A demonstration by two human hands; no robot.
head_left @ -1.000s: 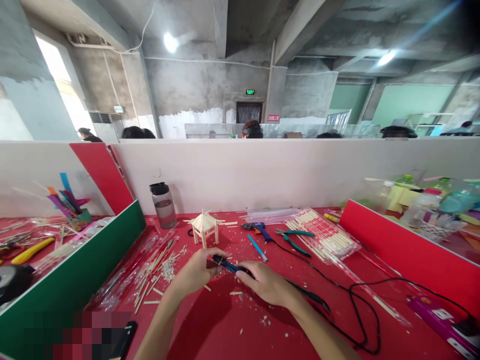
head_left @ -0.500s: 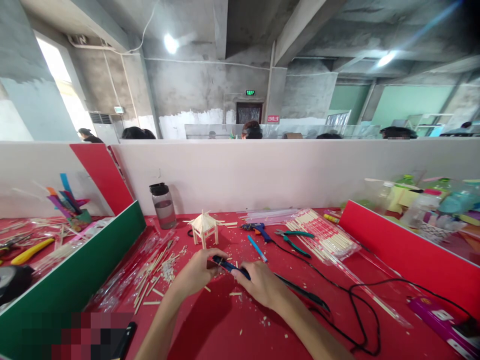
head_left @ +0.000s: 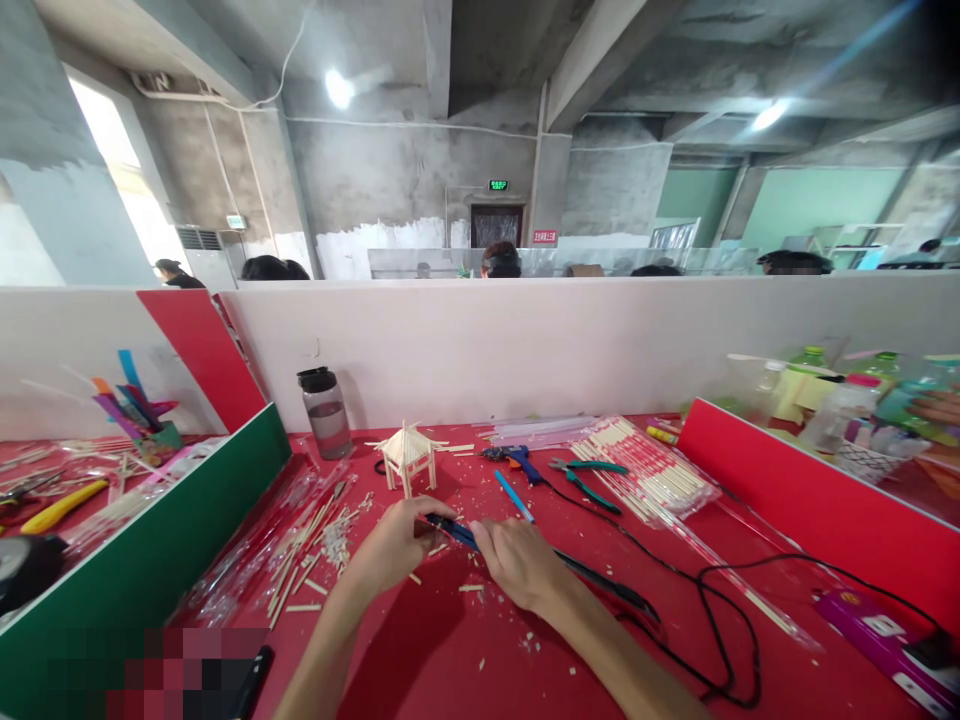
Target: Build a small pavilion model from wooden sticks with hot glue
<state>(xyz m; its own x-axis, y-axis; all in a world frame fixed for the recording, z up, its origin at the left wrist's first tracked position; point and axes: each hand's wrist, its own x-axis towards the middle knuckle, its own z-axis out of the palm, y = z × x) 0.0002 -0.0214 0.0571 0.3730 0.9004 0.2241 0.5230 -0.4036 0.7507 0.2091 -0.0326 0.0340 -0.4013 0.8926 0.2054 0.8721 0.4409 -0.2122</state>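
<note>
My right hand (head_left: 521,562) is wrapped over a long, slim blue-and-black tool (head_left: 461,534). A black bar (head_left: 600,578) with a cord runs on from behind this hand; whether it belongs to the same tool I cannot tell. At the tool's far left end my left hand (head_left: 394,540) is closed, thumb and fingers curled in. What those fingers grip is hidden. Just beyond my hands stands a small pavilion model (head_left: 409,455) built of wooden sticks. Loose sticks (head_left: 304,555) and cut bits lie left of my left hand.
A blue glue gun (head_left: 517,462), green-handled pliers (head_left: 592,482) and a blue stick (head_left: 514,496) lie behind my hands. Packed wooden sticks (head_left: 649,470) are at the right, near a purple power strip (head_left: 877,635). A water bottle (head_left: 326,415) stands by the green divider (head_left: 150,520).
My right hand has shifted slightly, its thumb drawn back, and more of the blue tool shows. My left hand stays put. Another person's hand has appeared at the far right edge.
</note>
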